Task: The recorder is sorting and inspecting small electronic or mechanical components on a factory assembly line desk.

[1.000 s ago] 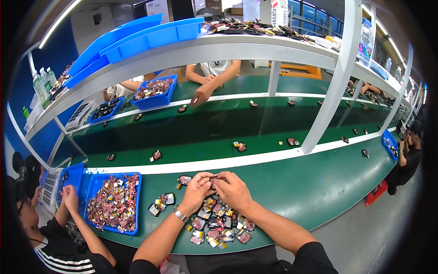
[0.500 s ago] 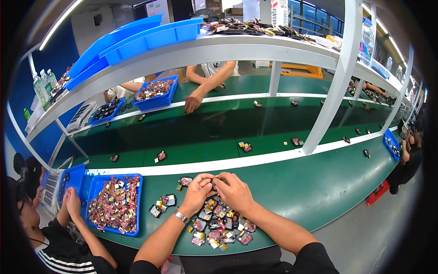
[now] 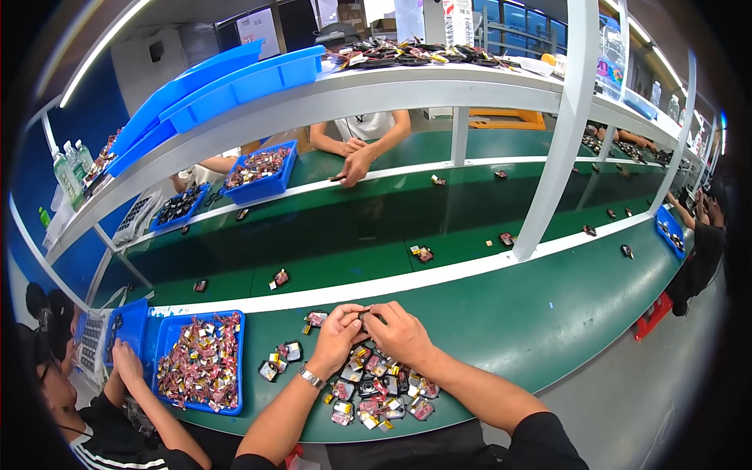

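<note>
My left hand (image 3: 337,338), with a metal-banded watch (image 3: 311,374) at the wrist, and my right hand (image 3: 399,335) meet over the green bench (image 3: 486,313). The fingers of both are closed round one small black electronic unit (image 3: 365,315), mostly hidden by them. Just below the hands lies a pile of small black-cased units (image 3: 381,395) with pink-red, white and yellow parts showing. A few similar units (image 3: 280,359) lie left of my left forearm. Another single unit (image 3: 315,319) sits beside my left hand.
A blue tray (image 3: 243,360) full of pink-red and yellow parts stands at the left, beside a co-worker's hands (image 3: 125,360). Beyond a white rail (image 3: 345,291), scattered units (image 3: 423,254) lie on a green belt. A white shelf post (image 3: 558,149) rises at the right.
My hands stay together on the small unit, with only slight finger movement. The view has shifted a little. Across the belt, a co-worker's hand has drawn back and now holds a dark piece.
</note>
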Motion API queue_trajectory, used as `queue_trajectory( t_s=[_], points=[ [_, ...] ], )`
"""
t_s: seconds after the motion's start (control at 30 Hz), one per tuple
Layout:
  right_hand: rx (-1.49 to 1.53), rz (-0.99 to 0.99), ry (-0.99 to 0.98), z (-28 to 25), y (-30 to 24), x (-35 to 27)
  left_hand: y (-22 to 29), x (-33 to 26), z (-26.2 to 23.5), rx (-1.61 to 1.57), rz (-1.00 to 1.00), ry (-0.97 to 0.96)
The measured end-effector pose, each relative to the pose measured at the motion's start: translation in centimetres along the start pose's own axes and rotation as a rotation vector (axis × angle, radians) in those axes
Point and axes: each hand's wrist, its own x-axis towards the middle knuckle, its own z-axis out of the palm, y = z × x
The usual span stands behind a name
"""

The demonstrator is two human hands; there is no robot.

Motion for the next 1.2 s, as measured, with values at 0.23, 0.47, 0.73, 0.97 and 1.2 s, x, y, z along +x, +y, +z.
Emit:
queue_trajectory(
  t_s=[0.23,0.47,0.73,0.97,1.2],
  points=[
    [0.009,0.055,0.009,0.3,-0.2,0.0,-0.1,0.1,0.1,0.012,-0.004,0.006],
    [0.138,0.115,0.062,0.5,0.2,-0.1,-0.1,0.2,-0.1,-0.023,0.024,-0.026],
    [0.622,0.535,-0.048,-0.3,0.8,0.9,0.1,0.0,0.1,0.147,0.037,-0.011],
    [0.597,0.872,0.011,4.4,9.9,3.4,0.2,0.5,-0.7,0.238,0.383,0.097],
    [-0.130,0.421,0.191,2.3,13.5,3.3,0.5,0.2,-1.7,0.391,0.350,0.183]
  ],
)
